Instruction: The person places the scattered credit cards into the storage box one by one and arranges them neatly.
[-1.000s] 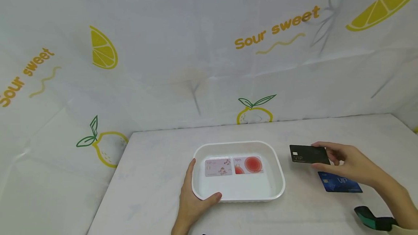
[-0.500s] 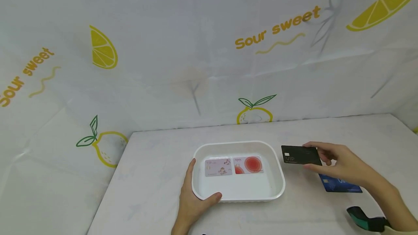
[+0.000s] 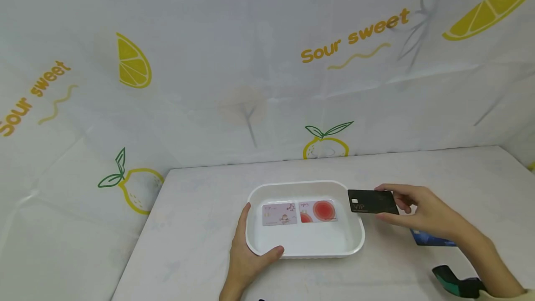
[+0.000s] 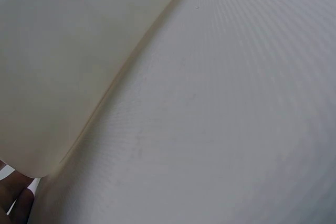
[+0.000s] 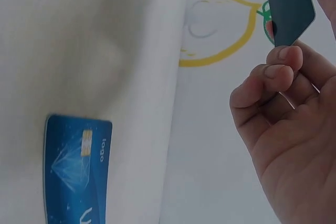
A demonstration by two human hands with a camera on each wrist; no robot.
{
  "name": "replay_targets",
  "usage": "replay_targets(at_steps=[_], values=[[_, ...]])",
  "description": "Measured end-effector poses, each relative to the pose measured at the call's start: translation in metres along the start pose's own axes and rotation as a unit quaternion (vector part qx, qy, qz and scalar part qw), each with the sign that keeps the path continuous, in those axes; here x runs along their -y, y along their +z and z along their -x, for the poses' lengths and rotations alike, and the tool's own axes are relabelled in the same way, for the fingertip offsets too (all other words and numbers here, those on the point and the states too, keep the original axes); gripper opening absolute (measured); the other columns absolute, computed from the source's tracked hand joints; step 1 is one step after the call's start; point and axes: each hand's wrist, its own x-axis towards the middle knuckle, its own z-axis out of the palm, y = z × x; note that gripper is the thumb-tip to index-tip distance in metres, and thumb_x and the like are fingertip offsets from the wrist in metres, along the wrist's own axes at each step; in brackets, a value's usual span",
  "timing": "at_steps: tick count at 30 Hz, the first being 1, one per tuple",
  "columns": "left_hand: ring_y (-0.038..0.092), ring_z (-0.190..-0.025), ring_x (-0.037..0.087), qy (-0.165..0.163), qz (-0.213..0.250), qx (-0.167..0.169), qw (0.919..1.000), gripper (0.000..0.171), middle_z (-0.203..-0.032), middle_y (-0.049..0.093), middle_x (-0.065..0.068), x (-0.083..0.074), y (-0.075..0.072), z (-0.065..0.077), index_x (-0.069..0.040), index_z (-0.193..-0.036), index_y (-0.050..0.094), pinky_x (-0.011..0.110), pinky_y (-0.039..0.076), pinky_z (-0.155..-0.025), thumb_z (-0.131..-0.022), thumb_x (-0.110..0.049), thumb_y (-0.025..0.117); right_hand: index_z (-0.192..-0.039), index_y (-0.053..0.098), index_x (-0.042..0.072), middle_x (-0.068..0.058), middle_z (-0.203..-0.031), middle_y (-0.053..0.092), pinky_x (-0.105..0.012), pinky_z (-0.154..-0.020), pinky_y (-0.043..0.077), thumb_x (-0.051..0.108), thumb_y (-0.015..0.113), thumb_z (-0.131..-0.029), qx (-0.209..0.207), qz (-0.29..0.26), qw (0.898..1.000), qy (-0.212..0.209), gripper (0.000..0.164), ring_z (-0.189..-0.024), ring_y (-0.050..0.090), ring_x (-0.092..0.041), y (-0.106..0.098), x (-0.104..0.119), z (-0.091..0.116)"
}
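My left hand (image 3: 246, 254) holds the white plastic tray (image 3: 315, 244) at its front left corner, thumb over the front rim and fingers along the left side. Inside the tray lie a pale pink VIP card (image 3: 279, 214) and a white card with red circles (image 3: 317, 211), side by side. My right hand (image 3: 424, 208) pinches a black VIP card (image 3: 372, 201) by its right end; its left end overlaps the tray's right rim in the head view. A blue VIP card (image 5: 79, 171) lies on the table beneath the right hand, partly hidden in the head view.
The white-covered table (image 3: 188, 245) meets a white cloth backdrop (image 3: 200, 82) printed with lemons and lettering. A black and green strap (image 3: 457, 283) is at my right wrist. In the left wrist view a pale surface (image 4: 68, 61) fills the upper left.
My right hand has moved left with the black card, from beside the tray to its right rim. More of the blue card is now covered by the hand. The left hand and tray stay put.
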Motion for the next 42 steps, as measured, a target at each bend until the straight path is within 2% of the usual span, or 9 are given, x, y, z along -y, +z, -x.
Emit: replay_targets(at_steps=[15, 29, 42], values=[[0.060, -0.111, 0.019, -0.004, -0.006, -0.003, 1.0000, 0.122, -0.146, 0.057, 0.006, -0.001, 0.000, 0.000, -0.024, -0.161, 0.031, 0.027, 0.051, -0.086, -0.058, -0.036, 0.095, -0.115, 0.071, 0.014, 0.014, -0.071, 0.041, -0.023, -0.053, 0.033, 0.023, 0.092, -0.073, 0.014, -0.035, 0.999, -0.015, 0.047, -0.065, 0.043, -0.003, 0.018, 0.024, -0.008], [0.060, -0.110, 0.019, 0.002, -0.007, -0.001, 1.0000, 0.122, -0.146, 0.057, 0.006, 0.000, 0.000, 0.000, -0.024, -0.161, 0.030, 0.026, 0.051, -0.084, -0.059, -0.037, 0.095, -0.120, 0.071, 0.009, 0.007, -0.073, 0.044, -0.024, -0.055, 0.036, 0.032, 0.090, -0.077, 0.057, -0.053, 0.997, 0.025, 0.053, -0.069, 0.045, -0.004, 0.026, 0.041, -0.016], [0.061, -0.109, 0.019, 0.003, -0.003, 0.000, 1.0000, 0.121, -0.144, 0.058, 0.006, 0.000, 0.000, 0.000, -0.026, -0.161, 0.030, 0.027, 0.051, -0.083, -0.059, -0.037, 0.095, -0.118, 0.072, 0.010, 0.009, -0.071, 0.043, -0.023, -0.055, 0.036, 0.034, 0.090, -0.076, 0.056, -0.055, 0.997, 0.015, 0.051, -0.068, 0.044, -0.002, 0.035, 0.054, -0.023]])
